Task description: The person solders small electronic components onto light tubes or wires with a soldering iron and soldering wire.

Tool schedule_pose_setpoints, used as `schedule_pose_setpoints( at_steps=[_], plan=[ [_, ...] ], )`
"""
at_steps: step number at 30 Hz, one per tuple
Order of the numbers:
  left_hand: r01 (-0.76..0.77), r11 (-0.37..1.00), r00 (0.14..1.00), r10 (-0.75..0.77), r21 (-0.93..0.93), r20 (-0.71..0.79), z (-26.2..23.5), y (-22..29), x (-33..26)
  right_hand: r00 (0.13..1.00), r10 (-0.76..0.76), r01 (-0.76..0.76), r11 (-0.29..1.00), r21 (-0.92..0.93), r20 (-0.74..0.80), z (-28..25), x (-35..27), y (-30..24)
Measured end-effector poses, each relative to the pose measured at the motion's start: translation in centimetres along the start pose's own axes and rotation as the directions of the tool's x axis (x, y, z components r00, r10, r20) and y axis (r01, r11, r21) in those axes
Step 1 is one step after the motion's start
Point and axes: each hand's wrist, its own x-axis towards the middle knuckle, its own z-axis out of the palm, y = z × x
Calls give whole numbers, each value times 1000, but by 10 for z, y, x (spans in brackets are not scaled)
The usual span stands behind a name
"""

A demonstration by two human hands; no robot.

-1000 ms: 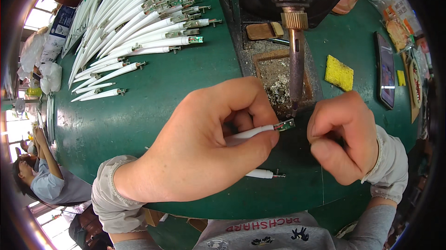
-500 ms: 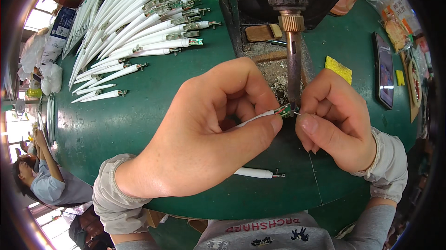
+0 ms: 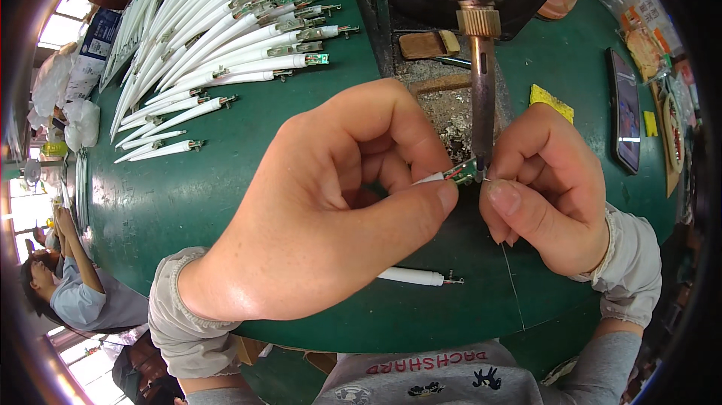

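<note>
My left hand (image 3: 316, 202) pinches a slim white tube (image 3: 431, 178) between thumb and forefinger. From the tube's end sticks a small green circuit board (image 3: 465, 171) with red wire on it. A soldering iron (image 3: 483, 89) points straight down from above, its dark tip at the board's outer end; whether they touch is hard to tell. My right hand (image 3: 545, 187) is closed on a thin solder wire (image 3: 516, 292), whose short end reaches the iron's tip and whose tail trails down over the table. Below my left hand lies another white tube (image 3: 417, 277) with a metal-ended tip.
Many white tubes with board ends (image 3: 248, 44) lie fanned at the upper left. Behind the hands is a dirty metal stand (image 3: 447, 104) with a brown block (image 3: 421, 45). A yellow sponge (image 3: 551, 103) and a phone (image 3: 624, 112) lie right. Another person (image 3: 83, 277) sits far left.
The view has shifted slightly, so the iron appears a little further right. My left hand has brought the board slightly up and right. Both hands keep their grips.
</note>
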Motion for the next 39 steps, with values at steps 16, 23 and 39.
schedule_pose_setpoints(
  at_steps=[16, 23, 39],
  plan=[
    [-23, 977, 998, 10, 211, 61, 0, -14, -5, 975, -155, 162, 986, 33, -157, -3, -4, 26],
    [-454, 565, 878, 415, 689, 238, 13, -44, -8, 964, -222, 209, 973, -98, -150, -3, -6, 31],
    [-102, -421, 640, 666, 901, 383, -75, -18, 42, 975, -169, 152, 981, -119, -144, -1, -7, 30]
  ],
)
